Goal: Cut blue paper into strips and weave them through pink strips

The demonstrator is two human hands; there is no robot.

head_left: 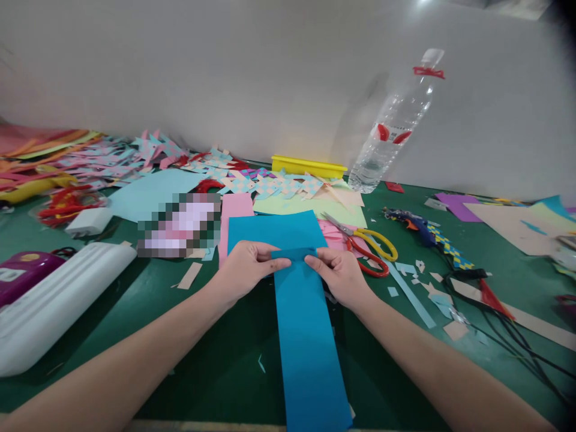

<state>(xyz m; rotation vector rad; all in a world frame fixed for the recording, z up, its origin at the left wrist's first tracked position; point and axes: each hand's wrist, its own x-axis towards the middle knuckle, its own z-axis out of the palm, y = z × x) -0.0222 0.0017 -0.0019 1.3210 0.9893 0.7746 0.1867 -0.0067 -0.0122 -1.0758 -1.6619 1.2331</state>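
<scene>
A long blue paper strip [306,336] runs from my two hands down to the near table edge, its far end folded over. My left hand [249,267] pinches the left end of that fold between thumb and fingers. At the right end, my right hand [339,270] grips the same fold, thumb on top. Just behind lies a wider sheet of blue paper [274,225], partly covered by my hands. Scissors [366,240] with one yellow and one red handle lie right of it, blades pointing to the far left.
A plastic bottle [391,126] leans against the wall. A long white object [67,306] and a purple device [31,270] sit at left. Woven paper strips [288,185] line the back. A glue gun [418,228], cables [517,336] and paper scraps lie at right.
</scene>
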